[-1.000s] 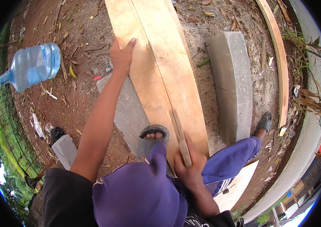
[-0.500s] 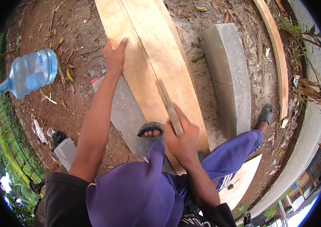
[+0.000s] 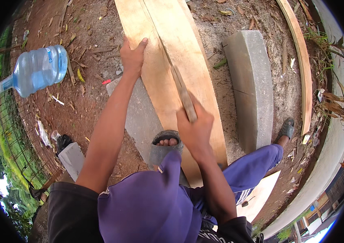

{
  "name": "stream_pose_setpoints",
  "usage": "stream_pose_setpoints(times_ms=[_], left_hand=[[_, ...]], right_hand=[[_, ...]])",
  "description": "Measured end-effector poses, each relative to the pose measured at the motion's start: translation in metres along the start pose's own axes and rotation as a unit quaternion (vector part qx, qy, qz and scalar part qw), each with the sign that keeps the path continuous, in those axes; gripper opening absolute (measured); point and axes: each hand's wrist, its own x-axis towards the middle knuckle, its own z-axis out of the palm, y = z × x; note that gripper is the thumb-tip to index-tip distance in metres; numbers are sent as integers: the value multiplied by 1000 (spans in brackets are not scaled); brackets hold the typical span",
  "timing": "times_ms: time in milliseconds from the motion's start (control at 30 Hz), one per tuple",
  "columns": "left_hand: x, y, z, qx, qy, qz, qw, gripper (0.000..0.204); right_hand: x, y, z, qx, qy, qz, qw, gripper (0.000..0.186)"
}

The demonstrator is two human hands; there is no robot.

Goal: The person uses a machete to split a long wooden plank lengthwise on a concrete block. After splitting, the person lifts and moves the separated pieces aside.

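Observation:
A long pale plywood board (image 3: 204, 93) runs away from me, with a dark narrow line like a cut along its length. My left hand (image 3: 133, 56) is closed on the board's left edge, thumb on the top face and the other fingers partly hidden. In my right hand (image 3: 196, 127) is a narrow wooden-handled tool (image 3: 183, 91), held along the dark line; its working part cannot be made out. My sandalled left foot (image 3: 166, 142) is at the board's near left side. Beneath that side shows a grey concrete block (image 3: 141, 117).
To the right lies another grey concrete block (image 3: 253, 89), with a long wooden strip (image 3: 299, 69) beyond it. A clear blue water jug (image 3: 38, 69) rests on the dirt at left. A pale sheet (image 3: 261, 192) lies under my right leg. Wire fencing borders the left.
My right hand and the tool have moved forward along the dark line, away from me. The left hand keeps its hold on the board's edge. The whole view has shifted slightly.

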Motion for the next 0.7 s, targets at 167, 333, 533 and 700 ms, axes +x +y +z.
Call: stream_pose_setpoints(times_ms=[167, 333, 533, 700], left_hand=[[7, 3, 4, -30, 0, 3, 1000, 52], [2, 5, 10, -63, -12, -7, 998, 55], [4, 0, 2, -2, 0, -10, 1000, 55], [3, -5, 3, -37, -1, 2, 999, 53]], right_hand=[[-175, 19, -90, -125, 3, -68, 990, 60], [-87, 6, -51, -65, 29, -37, 997, 52], [8, 3, 4, -6, 8, -4, 1000, 49], [-160, 27, -83, -126, 7, -74, 989, 59]])
